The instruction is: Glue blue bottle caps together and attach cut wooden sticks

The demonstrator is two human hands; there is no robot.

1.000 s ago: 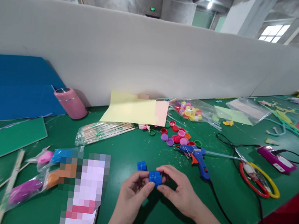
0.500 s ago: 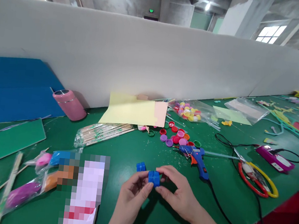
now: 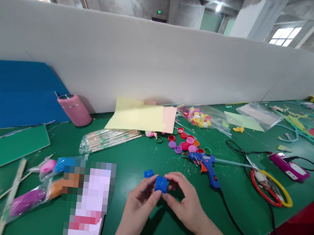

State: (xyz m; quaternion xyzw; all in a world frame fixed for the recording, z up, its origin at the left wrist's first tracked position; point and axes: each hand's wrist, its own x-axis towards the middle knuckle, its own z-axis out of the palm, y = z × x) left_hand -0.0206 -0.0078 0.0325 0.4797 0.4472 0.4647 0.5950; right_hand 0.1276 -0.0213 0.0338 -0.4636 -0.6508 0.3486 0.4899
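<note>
Between my two hands are blue bottle caps, seemingly two set together into a short cylinder. My left hand pinches them from the left with thumb and fingers. From the right, my right hand grips their other side, its fingertips partly hidden. Just behind my left fingers, another blue cap piece rests on the green table. A blue glue gun lies beyond my right hand, a glue stick in its back end. Loose coloured caps are scattered near its nozzle.
Scissors and a purple power device lie right, with the glue gun's black cord looping along the table edge. Left are a phone, bagged clay, wrapped sticks and a pink flask. A white partition stands behind.
The held blue caps have tilted slightly and shifted a little up and left between my fingers. Both hands keep their grip; the view has moved slightly.
</note>
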